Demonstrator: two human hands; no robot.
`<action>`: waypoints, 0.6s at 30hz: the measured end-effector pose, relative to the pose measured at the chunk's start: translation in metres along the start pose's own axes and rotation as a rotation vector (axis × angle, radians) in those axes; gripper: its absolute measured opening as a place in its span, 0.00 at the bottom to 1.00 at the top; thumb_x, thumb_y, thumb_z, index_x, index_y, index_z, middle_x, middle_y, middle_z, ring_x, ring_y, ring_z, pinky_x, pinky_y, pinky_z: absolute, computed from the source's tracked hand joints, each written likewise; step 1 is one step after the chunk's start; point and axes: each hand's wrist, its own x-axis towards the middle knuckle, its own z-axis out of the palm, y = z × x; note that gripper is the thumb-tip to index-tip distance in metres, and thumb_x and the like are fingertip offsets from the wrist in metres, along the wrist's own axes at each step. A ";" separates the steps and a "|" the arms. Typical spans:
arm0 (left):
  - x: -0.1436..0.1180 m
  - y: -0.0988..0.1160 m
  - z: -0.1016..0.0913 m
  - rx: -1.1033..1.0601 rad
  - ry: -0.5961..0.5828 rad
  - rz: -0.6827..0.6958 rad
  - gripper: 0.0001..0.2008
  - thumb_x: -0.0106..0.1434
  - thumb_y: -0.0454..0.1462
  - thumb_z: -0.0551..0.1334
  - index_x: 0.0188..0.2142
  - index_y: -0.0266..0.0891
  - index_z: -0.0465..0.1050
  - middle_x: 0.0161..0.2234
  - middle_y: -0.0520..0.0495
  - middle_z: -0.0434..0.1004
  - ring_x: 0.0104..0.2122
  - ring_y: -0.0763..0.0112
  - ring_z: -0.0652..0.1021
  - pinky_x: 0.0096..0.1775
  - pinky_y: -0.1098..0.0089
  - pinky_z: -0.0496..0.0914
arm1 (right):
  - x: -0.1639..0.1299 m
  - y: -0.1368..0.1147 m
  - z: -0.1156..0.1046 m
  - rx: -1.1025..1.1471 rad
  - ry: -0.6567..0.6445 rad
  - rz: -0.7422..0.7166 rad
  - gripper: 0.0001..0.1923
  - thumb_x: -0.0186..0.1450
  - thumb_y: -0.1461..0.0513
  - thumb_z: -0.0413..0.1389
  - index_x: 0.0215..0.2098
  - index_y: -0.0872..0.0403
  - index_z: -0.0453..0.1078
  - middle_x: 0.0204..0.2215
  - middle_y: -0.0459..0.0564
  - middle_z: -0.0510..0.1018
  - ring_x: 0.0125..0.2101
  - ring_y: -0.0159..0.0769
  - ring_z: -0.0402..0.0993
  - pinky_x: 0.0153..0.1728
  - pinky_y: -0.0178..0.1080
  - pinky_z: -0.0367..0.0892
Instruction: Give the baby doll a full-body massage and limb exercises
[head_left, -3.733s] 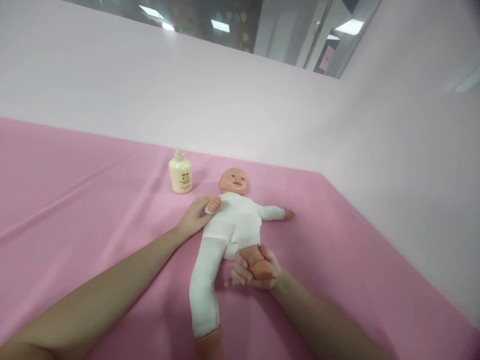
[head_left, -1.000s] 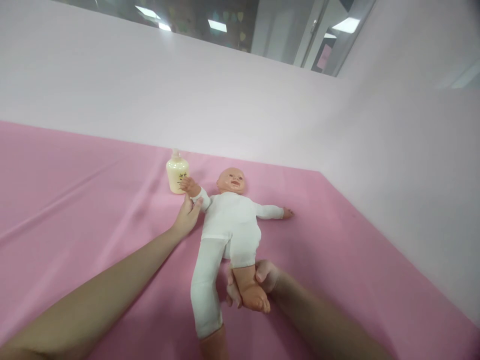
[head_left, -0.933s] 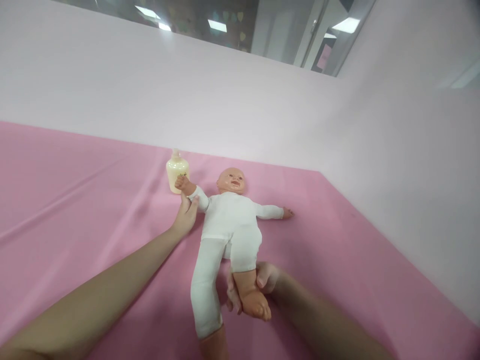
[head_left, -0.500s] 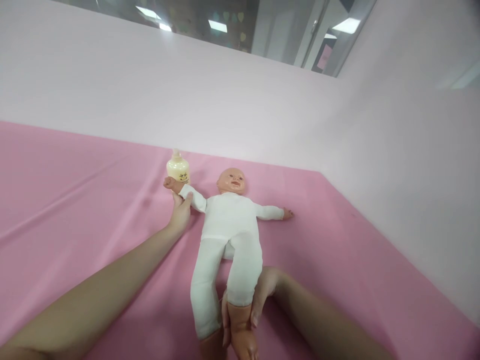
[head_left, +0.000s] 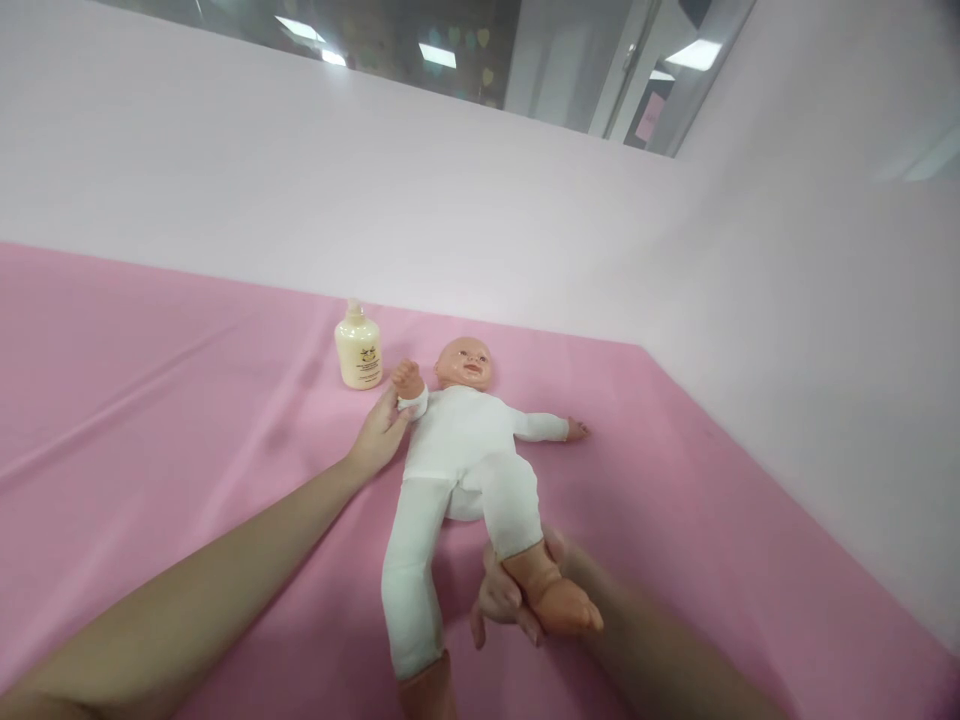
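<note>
Left hand [head_left: 382, 432] grips the baby doll [head_left: 465, 450] by its raised arm; right hand [head_left: 517, 592] clasps its bare foot

The doll [head_left: 465, 455] wears a plain white suit; its head, hands and feet are peach-orange. Just beside its head stands a bottle [head_left: 358, 347] of pale cream-yellow colour, with a small dark and yellow print on the front. Under the doll, the cloth [head_left: 150, 420] is plain pink, without pattern. Behind the doll, the wall [head_left: 375, 190] is a very pale pink, almost white.
</note>
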 end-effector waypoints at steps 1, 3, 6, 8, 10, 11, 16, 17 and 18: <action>-0.001 0.003 0.000 0.070 -0.046 0.053 0.21 0.68 0.45 0.53 0.57 0.39 0.63 0.56 0.39 0.71 0.55 0.57 0.72 0.57 0.55 0.65 | -0.001 -0.002 0.002 0.082 -0.044 -0.078 0.41 0.38 0.24 0.51 0.23 0.51 0.64 0.12 0.47 0.73 0.16 0.33 0.64 0.37 0.49 0.70; -0.003 0.008 0.000 0.197 -0.155 0.170 0.20 0.69 0.43 0.52 0.58 0.40 0.64 0.56 0.40 0.71 0.55 0.56 0.71 0.58 0.53 0.63 | -0.002 -0.008 0.007 0.225 0.118 -0.191 0.36 0.54 0.28 0.45 0.27 0.52 0.64 0.13 0.44 0.70 0.18 0.33 0.63 0.39 0.45 0.68; -0.007 0.012 0.000 0.311 -0.271 0.308 0.22 0.70 0.41 0.51 0.61 0.44 0.61 0.59 0.43 0.69 0.58 0.57 0.69 0.60 0.53 0.60 | 0.001 -0.020 0.016 0.378 0.380 -0.182 0.33 0.63 0.35 0.42 0.27 0.54 0.64 0.14 0.41 0.65 0.20 0.30 0.59 0.39 0.43 0.65; -0.009 0.014 0.000 0.353 -0.302 0.342 0.22 0.70 0.39 0.50 0.62 0.45 0.60 0.61 0.44 0.67 0.59 0.58 0.67 0.60 0.54 0.59 | 0.003 -0.026 0.021 0.404 0.423 -0.170 0.31 0.63 0.37 0.44 0.26 0.54 0.64 0.15 0.41 0.64 0.20 0.30 0.57 0.39 0.42 0.65; -0.010 0.014 0.000 0.377 -0.314 0.355 0.21 0.70 0.39 0.49 0.62 0.45 0.60 0.62 0.46 0.66 0.60 0.59 0.66 0.60 0.55 0.58 | 0.004 -0.029 0.023 0.402 0.428 -0.172 0.29 0.63 0.38 0.46 0.26 0.55 0.64 0.15 0.41 0.63 0.21 0.30 0.57 0.40 0.41 0.64; -0.010 0.015 0.000 0.383 -0.317 0.357 0.21 0.71 0.39 0.49 0.62 0.45 0.60 0.62 0.46 0.66 0.61 0.60 0.65 0.60 0.55 0.58 | 0.004 -0.029 0.023 0.400 0.427 -0.174 0.29 0.63 0.39 0.46 0.26 0.55 0.64 0.16 0.41 0.63 0.21 0.30 0.57 0.40 0.41 0.64; -0.008 0.018 -0.001 0.378 -0.308 0.349 0.21 0.71 0.40 0.50 0.61 0.45 0.61 0.62 0.46 0.66 0.60 0.59 0.66 0.60 0.55 0.58 | 0.005 -0.028 0.024 0.388 0.414 -0.173 0.31 0.64 0.37 0.45 0.26 0.55 0.64 0.16 0.41 0.63 0.20 0.29 0.57 0.41 0.41 0.64; -0.008 0.019 -0.001 0.375 -0.307 0.345 0.21 0.71 0.40 0.50 0.61 0.45 0.61 0.61 0.45 0.67 0.60 0.59 0.66 0.60 0.55 0.58 | 0.005 -0.028 0.025 0.379 0.415 -0.170 0.31 0.64 0.37 0.44 0.27 0.55 0.64 0.16 0.41 0.63 0.20 0.29 0.57 0.41 0.41 0.64; -0.008 0.019 -0.001 0.370 -0.307 0.342 0.21 0.71 0.41 0.50 0.62 0.44 0.61 0.61 0.45 0.67 0.60 0.58 0.66 0.60 0.55 0.58 | 0.006 -0.029 0.026 0.368 0.415 -0.173 0.32 0.64 0.37 0.43 0.27 0.55 0.64 0.16 0.41 0.64 0.21 0.29 0.58 0.41 0.42 0.64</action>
